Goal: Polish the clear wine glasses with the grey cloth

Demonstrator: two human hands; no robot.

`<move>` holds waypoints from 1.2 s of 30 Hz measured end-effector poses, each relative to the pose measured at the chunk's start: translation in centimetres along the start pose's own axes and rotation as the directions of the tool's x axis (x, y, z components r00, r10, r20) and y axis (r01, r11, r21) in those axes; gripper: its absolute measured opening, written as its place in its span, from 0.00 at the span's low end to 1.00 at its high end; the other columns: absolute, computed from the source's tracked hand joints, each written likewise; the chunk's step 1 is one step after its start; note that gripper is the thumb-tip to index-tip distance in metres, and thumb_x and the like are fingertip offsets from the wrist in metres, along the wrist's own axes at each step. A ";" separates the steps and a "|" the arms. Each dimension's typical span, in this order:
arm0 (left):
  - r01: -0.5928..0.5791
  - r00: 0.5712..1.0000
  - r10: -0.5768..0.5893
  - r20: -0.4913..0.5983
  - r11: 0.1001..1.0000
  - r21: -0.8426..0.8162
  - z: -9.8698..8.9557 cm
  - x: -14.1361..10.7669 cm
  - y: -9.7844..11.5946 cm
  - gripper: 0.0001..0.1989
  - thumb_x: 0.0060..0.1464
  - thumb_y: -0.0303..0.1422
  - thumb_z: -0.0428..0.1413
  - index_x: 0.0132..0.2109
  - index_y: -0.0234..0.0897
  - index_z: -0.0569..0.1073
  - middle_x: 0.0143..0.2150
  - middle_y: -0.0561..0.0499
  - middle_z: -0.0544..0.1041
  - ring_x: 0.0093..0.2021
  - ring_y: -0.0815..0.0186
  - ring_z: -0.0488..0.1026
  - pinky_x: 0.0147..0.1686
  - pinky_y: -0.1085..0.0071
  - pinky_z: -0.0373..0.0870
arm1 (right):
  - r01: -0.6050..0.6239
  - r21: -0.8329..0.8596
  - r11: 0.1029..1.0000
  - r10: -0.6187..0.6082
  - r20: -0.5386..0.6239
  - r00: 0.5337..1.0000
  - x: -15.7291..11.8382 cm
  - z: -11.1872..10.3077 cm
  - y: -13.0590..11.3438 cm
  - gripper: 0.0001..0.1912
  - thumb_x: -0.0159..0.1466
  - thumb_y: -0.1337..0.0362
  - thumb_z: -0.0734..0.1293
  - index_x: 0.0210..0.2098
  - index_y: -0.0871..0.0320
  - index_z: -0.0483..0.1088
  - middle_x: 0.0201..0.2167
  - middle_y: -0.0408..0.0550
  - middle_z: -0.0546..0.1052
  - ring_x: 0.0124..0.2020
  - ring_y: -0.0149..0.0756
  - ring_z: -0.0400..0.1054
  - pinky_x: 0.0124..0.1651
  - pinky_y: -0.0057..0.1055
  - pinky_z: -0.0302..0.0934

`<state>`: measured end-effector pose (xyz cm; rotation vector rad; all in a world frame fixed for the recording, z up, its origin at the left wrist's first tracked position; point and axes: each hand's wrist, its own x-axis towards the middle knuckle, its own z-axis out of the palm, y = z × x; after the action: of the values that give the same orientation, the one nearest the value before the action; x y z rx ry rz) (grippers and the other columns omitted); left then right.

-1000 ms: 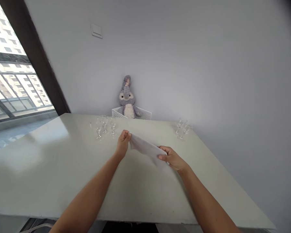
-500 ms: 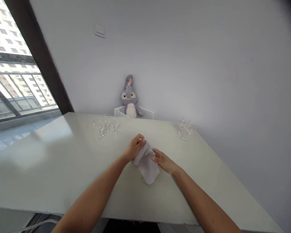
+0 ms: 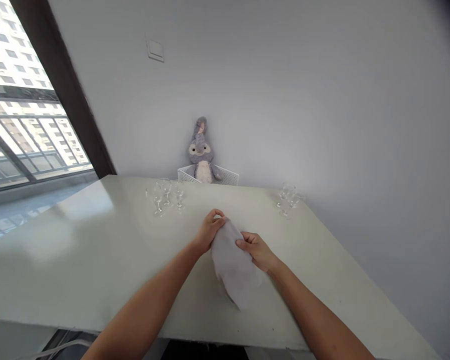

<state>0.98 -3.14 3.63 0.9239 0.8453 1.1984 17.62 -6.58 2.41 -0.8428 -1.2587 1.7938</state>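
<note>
A pale grey-white cloth hangs between my hands over the near middle of the table, its lower end blurred by motion. My left hand pinches its upper left corner between thumb and fingers. Along the cloth's upper right edge, my right hand grips it with the thumb on top. The lower tip of the cloth points toward me; whether it touches the table cannot be made out.
Several clear stemmed glasses stand on the table at the back left. More small glasses stand at the back right. Behind the table's far edge, a grey plush toy sits in a white perforated basket against the wall.
The cloth has opened out from a bunched, folded shape and hangs longer, its lower end closer to me. Both hands keep their hold in nearly the same place.
</note>
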 end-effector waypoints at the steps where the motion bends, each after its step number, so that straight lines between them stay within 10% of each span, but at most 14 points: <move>1: -0.010 0.990 0.000 -0.143 0.998 -0.069 -0.7 0.7 -0.1 0.12 0.42 0.35 0.58 0.34 0.38 0.64 0.21 0.57 0.67 0.17 0.75 0.60 0.16 0.79 0.53 | -0.009 0.018 1.000 0.009 -0.025 1.000 0.1 -0.3 0.0 0.14 0.50 0.56 0.69 0.29 0.60 0.67 0.24 0.43 0.70 0.23 0.29 0.63 0.27 0.27 0.57; 3: -0.082 0.905 -0.023 -0.426 0.971 -0.225 -2.6 2.4 0.2 0.10 0.45 0.32 0.56 0.35 0.38 0.64 0.25 0.55 0.69 0.17 0.76 0.60 0.17 0.79 0.55 | 0.014 0.079 0.997 -0.006 -0.090 0.996 0.3 -0.9 -0.1 0.13 0.50 0.58 0.69 0.31 0.59 0.67 0.25 0.43 0.70 0.24 0.29 0.63 0.28 0.27 0.58; 8: -0.231 0.775 -0.069 -0.628 0.894 -0.384 -7.8 6.1 2.5 0.09 0.58 0.37 0.39 0.46 0.42 0.54 0.33 0.51 0.69 0.25 0.76 0.67 0.26 0.78 0.65 | 0.087 0.232 0.969 -0.009 -0.317 0.948 1.1 -1.9 -0.2 0.14 0.45 0.61 0.72 0.28 0.58 0.65 0.21 0.41 0.69 0.21 0.29 0.62 0.27 0.28 0.59; 18: -0.351 0.862 -0.037 -0.506 0.677 -0.647 -10.0 9.4 3.8 0.22 0.50 0.52 0.46 0.43 0.41 0.54 0.44 0.43 0.68 0.41 0.65 0.72 0.35 0.70 0.72 | 0.135 0.165 0.977 -0.051 -0.432 0.900 1.0 -2.1 0.2 0.19 0.44 0.64 0.71 0.35 0.56 0.64 0.28 0.41 0.71 0.26 0.32 0.65 0.30 0.30 0.62; 24: -0.259 0.912 -0.044 -0.407 0.707 -0.658 -7.2 8.1 3.7 0.16 0.53 0.45 0.47 0.32 0.36 0.58 0.39 0.43 0.70 0.38 0.66 0.73 0.33 0.72 0.73 | 0.167 0.158 0.973 -0.068 -0.498 0.865 1.2 -2.1 0.7 0.18 0.45 0.65 0.70 0.36 0.56 0.64 0.27 0.41 0.70 0.26 0.32 0.65 0.29 0.30 0.62; 31: -0.176 0.984 0.173 -0.033 0.959 -0.224 -0.6 3.1 -0.9 0.20 0.44 0.33 0.60 0.45 0.39 0.63 0.44 0.47 0.71 0.42 0.64 0.72 0.43 0.65 0.67 | 0.393 -0.060 0.918 -0.334 -0.650 0.682 0.7 -0.9 -0.3 0.10 0.50 0.64 0.67 0.31 0.56 0.63 0.27 0.40 0.68 0.26 0.29 0.62 0.30 0.27 0.59; 36: -0.168 0.983 0.174 0.063 0.981 -0.099 0.9 1.1 -3.4 0.25 0.43 0.33 0.60 0.50 0.41 0.61 0.49 0.45 0.68 0.43 0.64 0.70 0.44 0.63 0.65 | 0.319 -0.041 0.947 -0.315 -0.316 0.895 0.2 0.7 -0.4 0.21 0.53 0.60 0.66 0.47 0.54 0.63 0.37 0.45 0.71 0.30 0.31 0.63 0.31 0.26 0.59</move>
<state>3.29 -2.53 0.76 0.9725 0.6570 1.3336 17.01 -6.58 2.93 -0.8280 -1.0988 1.3425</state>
